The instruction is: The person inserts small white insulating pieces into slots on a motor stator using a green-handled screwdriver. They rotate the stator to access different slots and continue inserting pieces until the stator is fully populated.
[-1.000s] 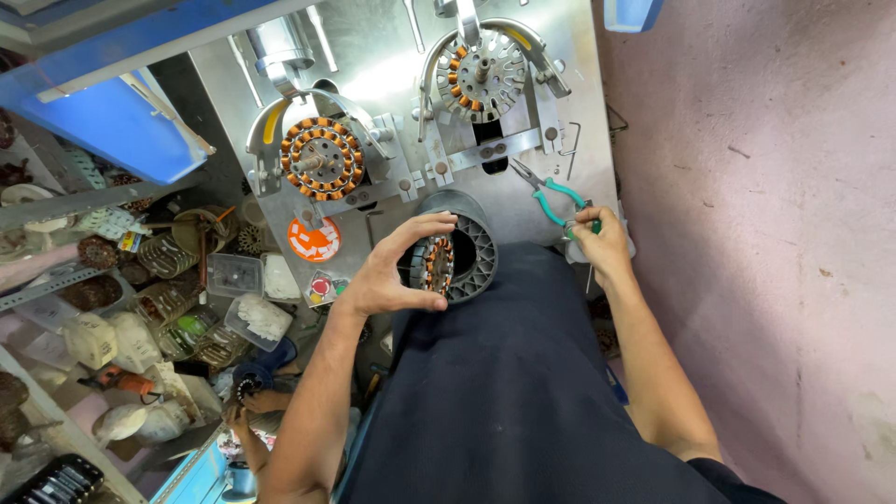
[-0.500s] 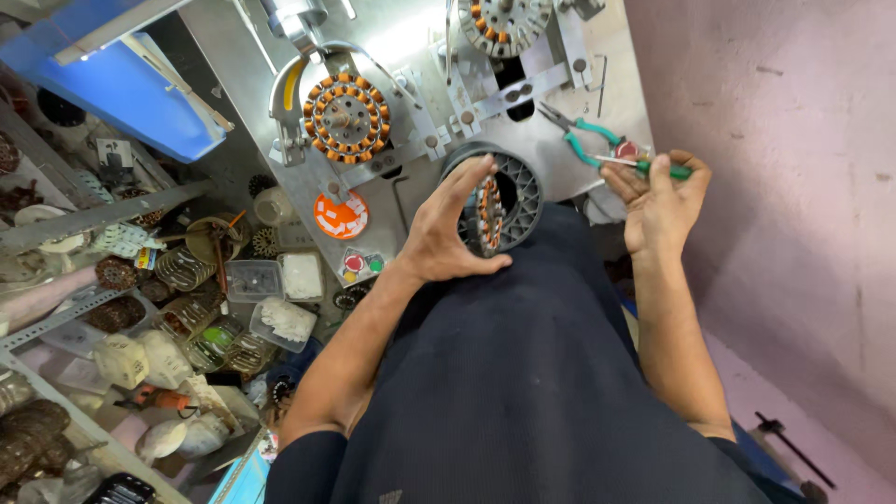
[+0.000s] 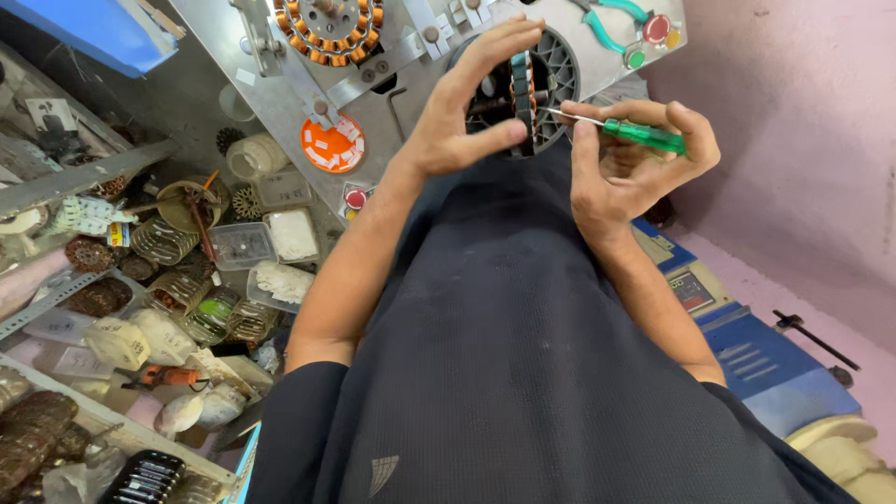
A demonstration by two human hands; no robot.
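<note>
Left hand: the left hand [image 3: 462, 117] was closed around the edge of a round wound stator [image 3: 523, 89], thumb below, fingers above.
Right hand: the right hand [image 3: 625, 168] was clamped on a green-handled screwdriver [image 3: 644, 135], its tip touching the stator.
Handling: probably heavy and stiff; the windings looked delicate, so the rim is the better hold.
Position: between both hands, before the grey winding machine [image 3: 411, 65].
Further out: teal pliers [image 3: 611, 23] lay on the machine.

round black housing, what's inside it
Inside the round black housing, a copper-wound stator sits pinched by the left hand; a green screwdriver tip reaches it. Fingers hide the centre.
</note>
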